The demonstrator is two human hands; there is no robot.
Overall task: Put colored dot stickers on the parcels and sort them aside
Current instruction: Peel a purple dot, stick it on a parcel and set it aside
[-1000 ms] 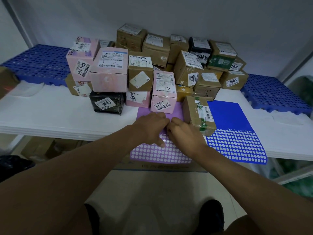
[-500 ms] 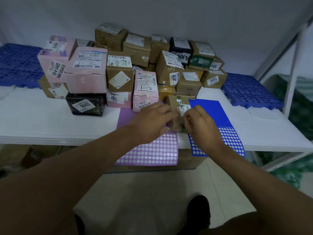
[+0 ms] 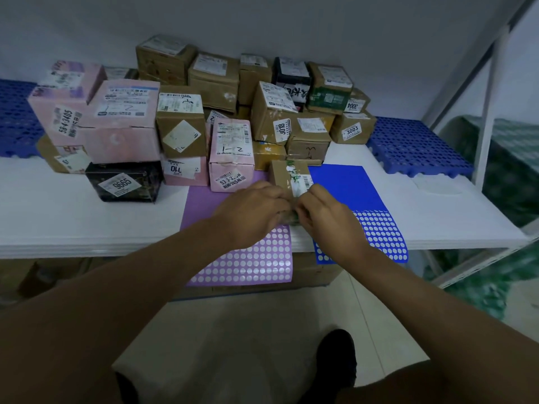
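A small brown parcel (image 3: 287,176) with a barcode label and green tape lies on the white shelf between a purple sticker sheet (image 3: 248,258) and a blue sticker sheet (image 3: 376,228). My left hand (image 3: 250,211) covers the parcel's near left side, fingers curled against it. My right hand (image 3: 323,217) meets it at the parcel's near end, fingertips pinched on the box by the barcode label. Whether a sticker is between the fingers is hidden.
A pile of pink, brown and black parcels (image 3: 204,118) fills the back of the white shelf (image 3: 87,217). Blue perforated pallets lie at the far left (image 3: 14,121) and right (image 3: 417,150). A metal rack post (image 3: 493,112) stands on the right.
Both hands left the purple sheet and moved up and right onto the small brown parcel. My view has turned to the right.
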